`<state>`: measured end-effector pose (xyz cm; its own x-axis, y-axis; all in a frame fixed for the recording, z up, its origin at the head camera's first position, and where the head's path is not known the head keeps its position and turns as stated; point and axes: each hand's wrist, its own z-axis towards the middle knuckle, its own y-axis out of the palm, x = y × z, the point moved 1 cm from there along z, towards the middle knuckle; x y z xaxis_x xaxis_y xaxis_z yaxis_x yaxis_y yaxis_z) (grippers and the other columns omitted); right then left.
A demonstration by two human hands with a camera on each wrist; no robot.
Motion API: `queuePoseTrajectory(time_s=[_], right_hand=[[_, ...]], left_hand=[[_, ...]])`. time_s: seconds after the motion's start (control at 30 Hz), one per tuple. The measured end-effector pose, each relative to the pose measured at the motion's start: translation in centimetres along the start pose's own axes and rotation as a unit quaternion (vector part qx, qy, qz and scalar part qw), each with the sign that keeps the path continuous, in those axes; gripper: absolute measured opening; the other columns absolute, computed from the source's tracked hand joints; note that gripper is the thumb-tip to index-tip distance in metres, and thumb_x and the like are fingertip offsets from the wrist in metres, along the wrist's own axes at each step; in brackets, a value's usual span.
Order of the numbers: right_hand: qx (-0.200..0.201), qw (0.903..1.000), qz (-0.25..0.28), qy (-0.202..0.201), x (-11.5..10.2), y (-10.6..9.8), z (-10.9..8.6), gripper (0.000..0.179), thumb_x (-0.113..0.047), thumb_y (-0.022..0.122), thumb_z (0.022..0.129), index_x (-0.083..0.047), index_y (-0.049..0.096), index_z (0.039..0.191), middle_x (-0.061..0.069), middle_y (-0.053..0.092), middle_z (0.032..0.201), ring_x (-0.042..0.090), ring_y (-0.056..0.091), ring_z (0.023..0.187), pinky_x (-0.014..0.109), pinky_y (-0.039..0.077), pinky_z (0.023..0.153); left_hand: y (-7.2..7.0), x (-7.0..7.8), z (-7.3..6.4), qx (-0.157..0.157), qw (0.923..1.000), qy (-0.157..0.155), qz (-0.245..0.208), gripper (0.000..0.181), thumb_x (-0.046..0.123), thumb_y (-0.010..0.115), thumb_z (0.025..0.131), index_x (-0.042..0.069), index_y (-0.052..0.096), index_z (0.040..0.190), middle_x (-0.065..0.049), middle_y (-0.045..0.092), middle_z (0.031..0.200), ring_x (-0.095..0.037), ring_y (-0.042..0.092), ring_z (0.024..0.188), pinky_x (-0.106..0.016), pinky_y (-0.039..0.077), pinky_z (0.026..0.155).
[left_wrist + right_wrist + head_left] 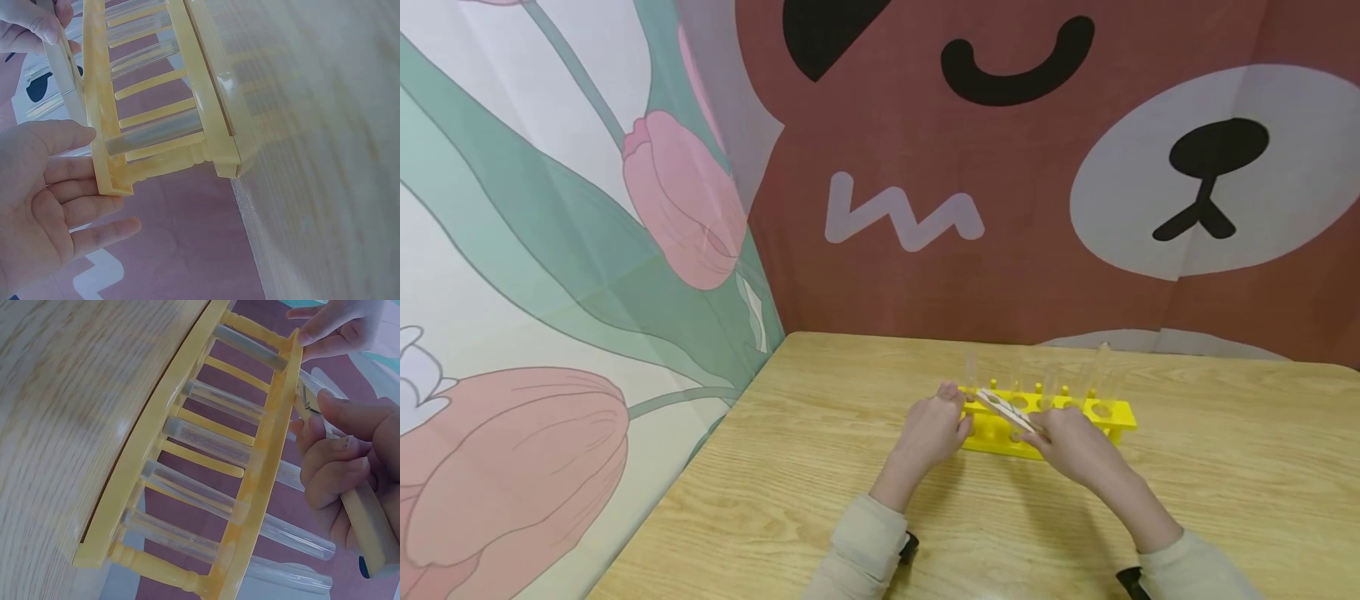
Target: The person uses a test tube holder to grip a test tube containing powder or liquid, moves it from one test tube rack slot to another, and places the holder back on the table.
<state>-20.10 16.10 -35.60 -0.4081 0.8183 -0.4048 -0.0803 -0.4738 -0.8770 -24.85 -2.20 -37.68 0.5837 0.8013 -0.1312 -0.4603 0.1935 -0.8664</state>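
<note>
A yellow test tube rack (pixel 1122 414) stands on the table, holding several clear glass test tubes upright. My left hand (pixel 928 429) grips the rack's left end, thumb and fingers on either side of the top plate's edge in the left wrist view. A wooden test tube clamp (pixel 1009 412) is held in my right hand (pixel 1075 442), fingers curled round its handle. The clamp slants over the top plate, its far end right by the leftmost test tube (pixel 972 369). That tube's lower part (pixel 250 347) shows below the plate in the right wrist view; the clamp's tip is partly hidden there.
The wood-grain table (pixel 790 450) reaches back to a wall hanging (pixel 880 292) with a cartoon bear. Another hanging with tulips (pixel 685 200) borders the left edge. Yellow pegs (pixel 1038 388) stick up along the rack's back.
</note>
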Motion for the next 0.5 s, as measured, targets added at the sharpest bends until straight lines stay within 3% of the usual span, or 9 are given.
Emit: queuePoseTrajectory(time_s=[0.1, 0.37, 0.5], right_hand=[[0.003, 1.0000, 0.002, -0.002, 0.03, 0.05, -0.01, 0.025, -0.013, 0.064, 0.080, -0.012, 0.049, 0.061, -0.004, 0.029, 0.050, 0.007, 0.026, 0.044, 0.021, 0.025, 0.041], [0.011, 0.9998, 0.003, -0.014, 0.17, 0.11, 0.12, 0.027, -0.010, 0.065, 0.079, -0.013, 0.047, 0.059, -0.004, 0.027, 0.050, 0.007, 0.025, 0.044, 0.021, 0.024, 0.041], [0.009, 0.9999, 0.006, -0.013, 0.16, 0.08, 0.22, 0.027, -0.008, 0.065, 0.079, -0.013, 0.047, 0.059, -0.004, 0.027, 0.050, 0.008, 0.025, 0.044, 0.020, 0.024, 0.042]], left_hand=[[0.06, 0.00, 0.07, -0.003, 1.0000, 0.000, -0.002, 0.022, 0.024, 0.060, 0.083, 0.012, 0.052, 0.067, -0.001, 0.057, 0.074, -0.008, 0.050, 0.048, -0.018, 0.030, 0.039], [0.07, -0.02, 0.07, -0.010, 0.9999, 0.000, -0.001, 0.020, 0.024, 0.059, 0.085, 0.011, 0.055, 0.071, -0.005, 0.063, 0.094, -0.008, 0.050, 0.048, -0.017, 0.028, 0.038], [0.09, -0.04, 0.08, -0.005, 1.0000, 0.003, 0.002, 0.019, 0.024, 0.059, 0.084, 0.011, 0.056, 0.072, -0.004, 0.062, 0.089, -0.009, 0.052, 0.050, -0.016, 0.029, 0.039]])
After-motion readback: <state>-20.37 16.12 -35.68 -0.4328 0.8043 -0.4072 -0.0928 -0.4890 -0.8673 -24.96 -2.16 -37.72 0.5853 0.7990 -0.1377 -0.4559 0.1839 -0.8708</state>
